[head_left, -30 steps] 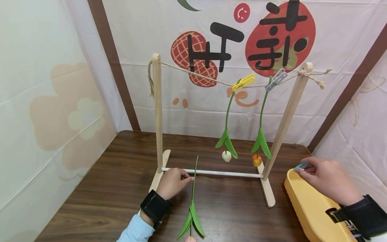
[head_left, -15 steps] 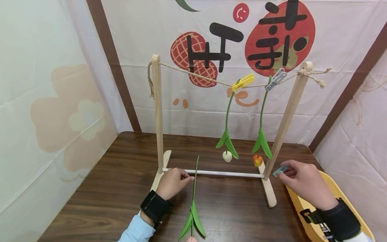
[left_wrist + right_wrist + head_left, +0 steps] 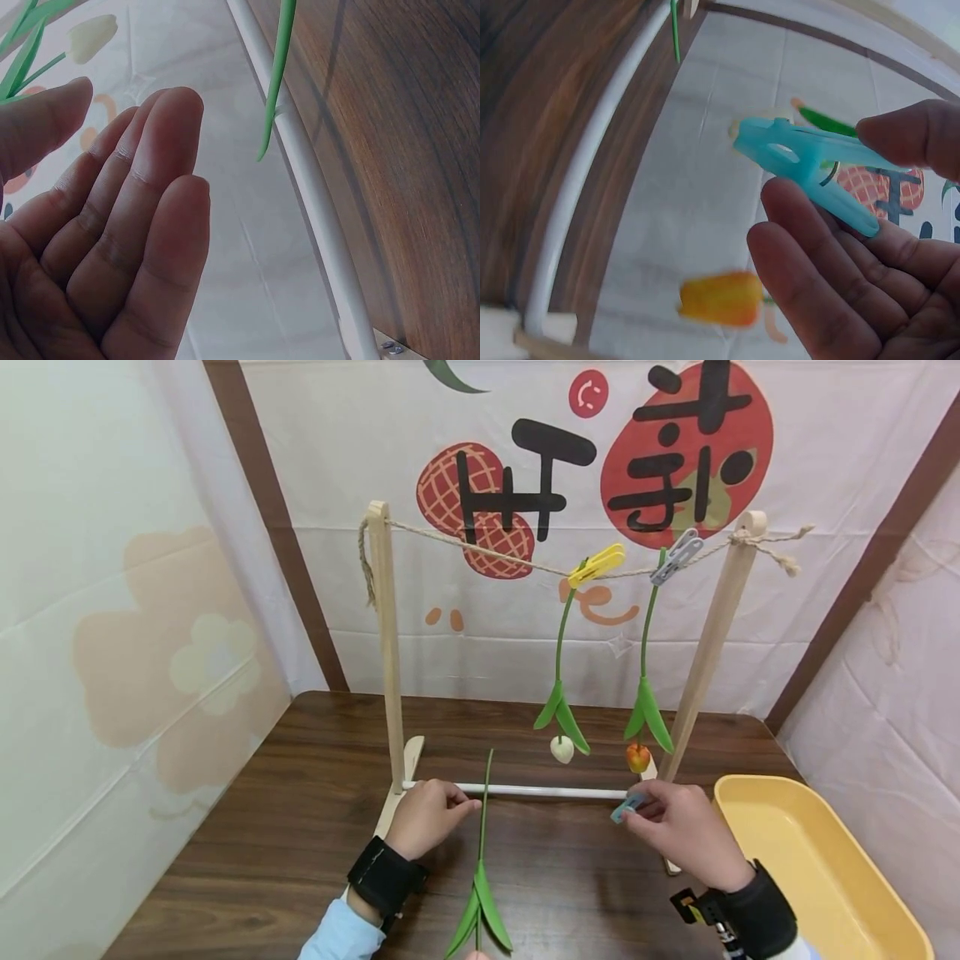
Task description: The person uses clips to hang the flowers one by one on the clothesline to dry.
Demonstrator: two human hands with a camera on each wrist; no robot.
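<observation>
One dark wooden table, white printed backdrop.

Rope left half bare: open gap between left post and yellow peg. Right half taken: yellow peg and grey peg, each with a stem hanging down; white bud and orange bud hang just above the white bar. Narrow gap between the two stems. Bar blocks low passage through the frame. Loose stem lies across the bar near its middle. Tray fills the table's right edge, just beside right post.
</observation>
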